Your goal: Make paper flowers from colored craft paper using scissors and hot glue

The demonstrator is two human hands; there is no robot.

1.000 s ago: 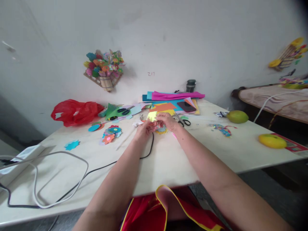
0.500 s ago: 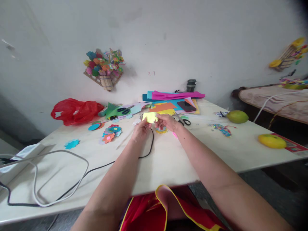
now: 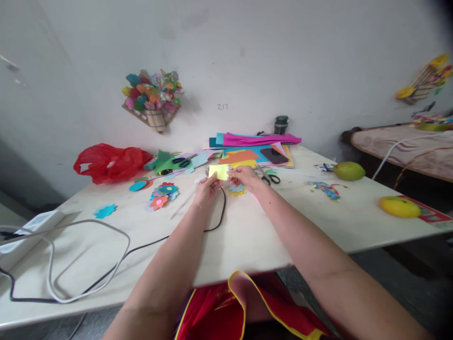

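A small yellow piece of paper [image 3: 219, 171] is held up over the table between my two hands. My left hand [image 3: 208, 188] pinches its lower left part, thumb on the near face. At its right edge, the fingers of my right hand [image 3: 244, 177] are closed on it. Just below my right hand lies a yellow and grey-blue paper flower [image 3: 237, 190], partly covered. Black-handled scissors [image 3: 271, 179] rest right beside that hand. Left of my hands is a cluster of coloured paper flowers [image 3: 164, 194], with a blue paper flower [image 3: 105, 211] farther left.
Coloured sheets [image 3: 244, 156] and a phone [image 3: 274, 156] lie at the back. A second pair of scissors [image 3: 182, 162] and a red plastic bag [image 3: 111, 163] are at back left. A black cable [image 3: 148, 244] crosses the table [image 3: 247, 241]. Two mangoes [image 3: 348, 171] sit at right.
The yellow paper has tilted a little, its face now flatter and squarer to me. My right fingers have shifted slightly along its right edge. Both hands keep their place.
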